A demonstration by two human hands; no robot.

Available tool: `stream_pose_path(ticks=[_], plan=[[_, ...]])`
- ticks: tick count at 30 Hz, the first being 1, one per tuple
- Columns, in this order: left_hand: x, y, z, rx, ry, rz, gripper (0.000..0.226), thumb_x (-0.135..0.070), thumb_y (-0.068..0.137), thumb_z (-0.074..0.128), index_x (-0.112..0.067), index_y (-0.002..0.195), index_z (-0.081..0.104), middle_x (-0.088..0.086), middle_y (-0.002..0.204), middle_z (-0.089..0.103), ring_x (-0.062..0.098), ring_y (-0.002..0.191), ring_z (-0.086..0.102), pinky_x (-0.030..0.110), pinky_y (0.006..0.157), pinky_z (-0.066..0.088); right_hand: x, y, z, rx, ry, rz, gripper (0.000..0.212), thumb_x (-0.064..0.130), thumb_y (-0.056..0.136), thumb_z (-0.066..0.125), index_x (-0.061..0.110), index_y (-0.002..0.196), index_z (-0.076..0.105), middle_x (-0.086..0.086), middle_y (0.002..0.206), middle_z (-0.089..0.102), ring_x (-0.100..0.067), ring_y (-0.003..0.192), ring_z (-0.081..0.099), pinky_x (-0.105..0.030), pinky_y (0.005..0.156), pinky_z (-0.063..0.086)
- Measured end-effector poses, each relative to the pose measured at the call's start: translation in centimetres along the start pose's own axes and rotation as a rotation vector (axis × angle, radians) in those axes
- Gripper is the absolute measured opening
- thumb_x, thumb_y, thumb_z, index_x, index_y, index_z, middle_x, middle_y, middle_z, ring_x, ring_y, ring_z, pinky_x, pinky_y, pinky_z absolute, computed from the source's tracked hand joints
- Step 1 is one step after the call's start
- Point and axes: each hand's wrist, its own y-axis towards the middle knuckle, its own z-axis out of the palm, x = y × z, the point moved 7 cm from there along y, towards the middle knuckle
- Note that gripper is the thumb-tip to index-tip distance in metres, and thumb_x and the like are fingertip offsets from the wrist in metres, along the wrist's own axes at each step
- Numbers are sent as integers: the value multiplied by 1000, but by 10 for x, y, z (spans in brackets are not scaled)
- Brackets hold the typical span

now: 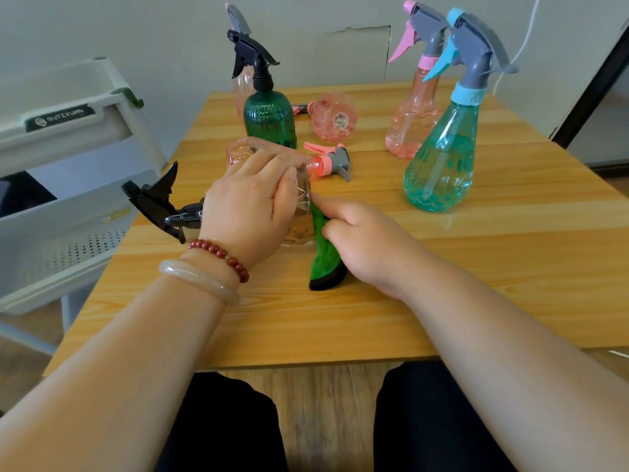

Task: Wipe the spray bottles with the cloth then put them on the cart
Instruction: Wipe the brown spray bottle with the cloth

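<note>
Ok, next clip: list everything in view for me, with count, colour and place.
clear spray bottle: 1, clear with black trigger, lying under the left hand
green spray bottle: 1, dark green, black trigger, upright at centre back
pink spray bottles: 4, pink; two upright at the back, two lying in the middle
teal spray bottle: 1, teal, blue-grey trigger, upright at right
cloth: 1, green with black edge, against the clear spray bottle
table: 1, light wood, centre
cart: 1, white, left of the table
bracelets: 2, red beads and pale bangle, left wrist
left hand: 1, grip on the clear spray bottle
right hand: 1, grip on the cloth
</note>
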Motion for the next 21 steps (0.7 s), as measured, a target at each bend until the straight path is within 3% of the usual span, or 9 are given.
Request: stream_pose_path(ticks=[3, 7, 11, 16, 18, 19, 20, 21], plan=[[1, 0, 1, 13, -12, -8, 38, -24, 99, 32, -15, 111, 67, 2, 107, 66, 20, 88, 56, 26, 67, 31, -5, -6, -3, -5, 168, 5, 51, 6, 99, 38, 25, 146, 44, 11, 147, 47, -6, 135, 41, -30, 115, 32], [-1, -1, 0, 8, -10, 8, 39, -24, 99, 32, -15, 113, 68, 3, 113, 67, 25, 90, 59, 27, 68, 34, 0, 1, -5, -126, 317, 16, 51, 6, 98, 38, 24, 145, 46, 7, 145, 49, -9, 133, 44, -37, 116, 34], [-1, -1, -1, 14, -3, 5, 40, -25, 100, 32, -14, 114, 68, 5, 113, 67, 28, 88, 61, 28, 67, 34, 7, 18, -3, -197, 210, 55, 51, 13, 99, 34, 32, 146, 44, 1, 122, 63, -29, 109, 60, -52, 102, 45], [-1, -2, -1, -3, 13, 31, 38, -24, 100, 34, -13, 116, 68, 6, 112, 68, 30, 88, 62, 28, 66, 38, 8, 19, -4, -219, 297, -15, 52, 15, 95, 35, 34, 140, 52, -21, 112, 65, -44, 112, 54, -63, 92, 46], [-2, -3, -1, 3, 11, 32, 38, -23, 100, 34, -13, 116, 68, 6, 112, 68, 29, 88, 62, 28, 66, 36, 4, 18, -4, -226, 277, -40, 50, 12, 99, 35, 34, 142, 49, -2, 106, 69, -31, 111, 54, -46, 92, 50], [-2, -2, 0, 10, 4, 23, 39, -24, 99, 34, -13, 115, 68, 5, 111, 68, 28, 88, 61, 27, 67, 35, 3, 18, -3, -215, 205, -47, 51, 11, 101, 34, 33, 145, 45, 11, 107, 68, -25, 110, 55, -30, 87, 52], [-1, -1, 0, 15, -3, 14, 39, -24, 99, 33, -13, 114, 68, 5, 111, 68, 27, 88, 61, 27, 67, 34, 2, 18, -2, -189, 121, -49, 51, 10, 101, 34, 32, 147, 42, 14, 114, 64, -20, 111, 57, -17, 80, 49], [-1, -1, 0, 19, -8, 12, 39, -24, 99, 33, -13, 114, 68, 5, 110, 68, 27, 88, 61, 27, 67, 34, 2, 18, 0, -162, 33, -47, 51, 10, 101, 33, 30, 148, 42, 11, 126, 61, -18, 114, 57, -14, 77, 44]])
